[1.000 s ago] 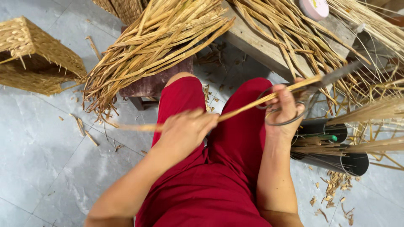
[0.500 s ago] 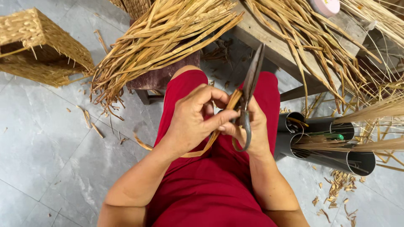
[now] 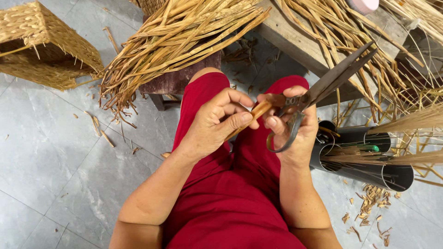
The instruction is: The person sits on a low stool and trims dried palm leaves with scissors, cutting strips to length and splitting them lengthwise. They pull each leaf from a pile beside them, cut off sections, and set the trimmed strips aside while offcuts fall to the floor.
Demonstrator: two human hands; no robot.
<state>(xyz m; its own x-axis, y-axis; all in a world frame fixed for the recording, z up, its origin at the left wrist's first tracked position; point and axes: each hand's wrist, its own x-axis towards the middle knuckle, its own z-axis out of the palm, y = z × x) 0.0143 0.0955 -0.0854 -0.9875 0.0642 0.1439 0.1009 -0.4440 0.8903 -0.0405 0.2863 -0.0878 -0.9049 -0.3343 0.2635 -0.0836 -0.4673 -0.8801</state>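
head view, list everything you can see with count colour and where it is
scissors: one pair, dark metal, in the right hand, blades shut and pointing up right
reed strip: one, tan, pinched in the left hand by the scissors
woven basket: one, straw yellow, on the floor top left
reed bundles: several, golden, piled on a dark stool and a wooden bench
metal tubes: at least two, dark, lying on the floor at right, holding thin fibres
trimmings: many, tan, scattered on the grey tile floor
left hand: grips the strip
right hand: fingers through the scissor loops
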